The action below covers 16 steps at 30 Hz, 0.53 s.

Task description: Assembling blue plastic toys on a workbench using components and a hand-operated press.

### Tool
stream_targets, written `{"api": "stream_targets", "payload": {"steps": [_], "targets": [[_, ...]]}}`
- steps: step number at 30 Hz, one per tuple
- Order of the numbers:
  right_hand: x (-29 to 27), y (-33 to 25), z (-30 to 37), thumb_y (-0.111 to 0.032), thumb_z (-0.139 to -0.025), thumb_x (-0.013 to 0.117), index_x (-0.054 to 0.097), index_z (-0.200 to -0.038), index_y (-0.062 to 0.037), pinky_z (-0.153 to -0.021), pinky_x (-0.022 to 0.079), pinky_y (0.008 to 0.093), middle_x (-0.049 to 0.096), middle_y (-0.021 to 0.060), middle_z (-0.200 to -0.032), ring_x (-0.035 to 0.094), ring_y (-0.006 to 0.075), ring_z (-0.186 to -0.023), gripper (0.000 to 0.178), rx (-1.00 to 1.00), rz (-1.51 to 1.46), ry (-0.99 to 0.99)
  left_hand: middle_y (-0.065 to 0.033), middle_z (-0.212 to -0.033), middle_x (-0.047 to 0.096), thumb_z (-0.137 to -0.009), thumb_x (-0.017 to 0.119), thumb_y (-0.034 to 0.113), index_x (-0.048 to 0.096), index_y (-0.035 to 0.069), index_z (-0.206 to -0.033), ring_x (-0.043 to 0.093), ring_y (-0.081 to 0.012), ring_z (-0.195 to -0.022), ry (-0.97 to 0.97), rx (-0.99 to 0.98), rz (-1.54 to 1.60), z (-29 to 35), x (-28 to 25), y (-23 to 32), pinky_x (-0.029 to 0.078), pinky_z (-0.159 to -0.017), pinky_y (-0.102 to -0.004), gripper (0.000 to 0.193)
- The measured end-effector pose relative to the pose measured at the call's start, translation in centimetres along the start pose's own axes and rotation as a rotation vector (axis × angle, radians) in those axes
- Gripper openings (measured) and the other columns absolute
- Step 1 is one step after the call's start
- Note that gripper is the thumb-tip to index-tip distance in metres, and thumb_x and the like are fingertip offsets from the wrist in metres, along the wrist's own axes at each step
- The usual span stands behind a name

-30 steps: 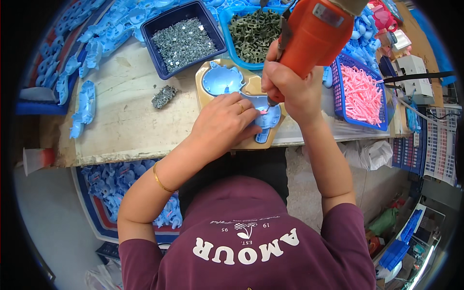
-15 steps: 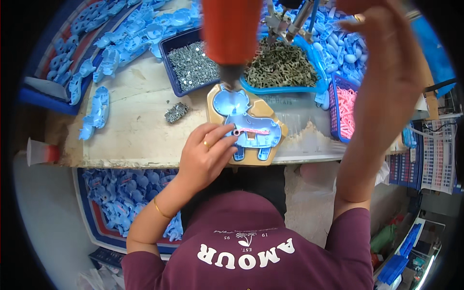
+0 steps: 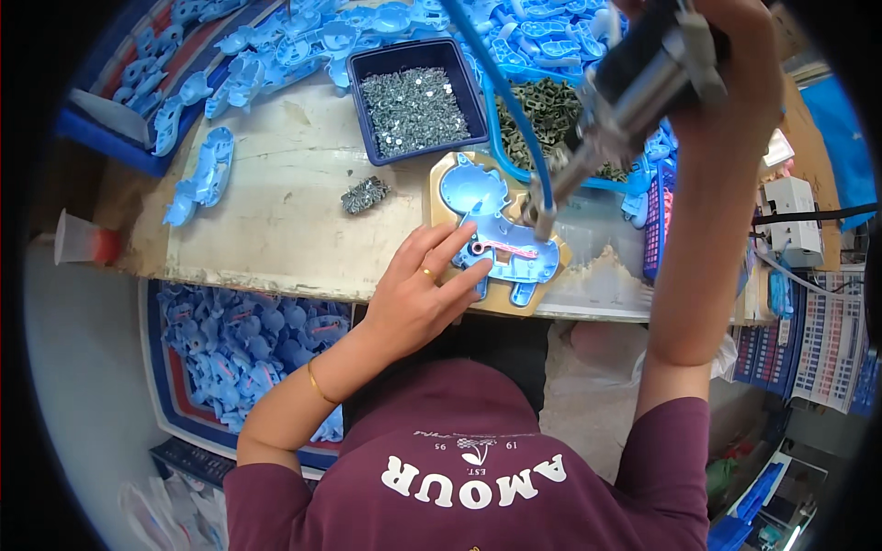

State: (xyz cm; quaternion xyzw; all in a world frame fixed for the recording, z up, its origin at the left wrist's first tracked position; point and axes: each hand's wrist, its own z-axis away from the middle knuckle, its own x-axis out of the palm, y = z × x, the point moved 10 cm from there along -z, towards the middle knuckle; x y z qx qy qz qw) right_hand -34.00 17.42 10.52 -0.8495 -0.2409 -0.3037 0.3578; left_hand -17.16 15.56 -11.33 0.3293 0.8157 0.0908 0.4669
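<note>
A light-blue animal-shaped plastic half-shell (image 3: 542,264) lies hollow side up in a tan fixture block (image 3: 435,188) at the table's front edge. Inside it rests a pink strip (image 3: 512,249) with a dark ring at its left end. My left hand (image 3: 415,292) touches the shell's left side, fingers apart around that ring. Up at the right, my right hand (image 3: 744,64) grips a black-and-silver tool (image 3: 634,106) with a blue hose. The tool's metal end hangs above the shell's right part. Some right-hand fingers are hidden behind the tool.
A dark bin of small metal screws (image 3: 411,106) and a blue tub of dark metal clips (image 3: 535,112) stand behind the fixture. A screw cluster (image 3: 366,196) and a blue shell part (image 3: 209,170) lie to the left. A cup (image 3: 78,239) projects at the left edge.
The orange tool above the shell has left the view. My right hand now grips the silver tool, which has come down and nearer. My left hand stays at the shell.
</note>
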Motion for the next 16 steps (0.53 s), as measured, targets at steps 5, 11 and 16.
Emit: {"api": "stream_targets", "payload": {"steps": [5, 11, 16], "targets": [[2.6, -0.1, 4.8, -0.01, -0.072, 0.062, 0.04, -0.136, 0.0076, -0.058, 0.055, 0.0308, 0.061, 0.0123, -0.071, 0.06, 0.0214, -0.056, 0.07, -0.257, 1.173, 0.521, -0.0143, -0.15, 0.048, -0.084, 0.077, 0.023, 0.065, 0.015, -0.123, 0.046, -0.0347, -0.135, -0.029, -0.02, -0.081, -0.1, 1.2, -0.3, 0.04, -0.111, -0.0527, 0.042], [1.3, 0.5, 6.0, -0.01, -0.073, 0.063, 0.039, -0.133, 0.008, -0.052, 0.053, 0.0289, 0.06, 0.0107, -0.067, 0.058, 0.0181, -0.049, 0.067, -0.245, 1.275, 0.676, -0.014, -0.149, 0.049, -0.086, 0.075, 0.027, 0.066, 0.019, -0.124, 0.045, -0.034, -0.138, -0.072, -0.037, -0.092, -0.2, 1.8, -0.3, 0.038, -0.113, -0.0524, 0.039], [0.6, 1.0, 6.7, -0.009, -0.073, 0.064, 0.037, -0.13, 0.0076, -0.05, 0.051, 0.0272, 0.06, 0.01, -0.065, 0.059, 0.0173, -0.048, 0.065, -0.187, 1.389, 0.739, -0.0146, -0.15, 0.049, -0.086, 0.075, 0.027, 0.067, 0.019, -0.125, 0.045, -0.0342, -0.138, -0.058, -0.035, -0.111, 0.0, 1.7, -0.4, 0.036, -0.114, -0.0525, 0.04]]}}
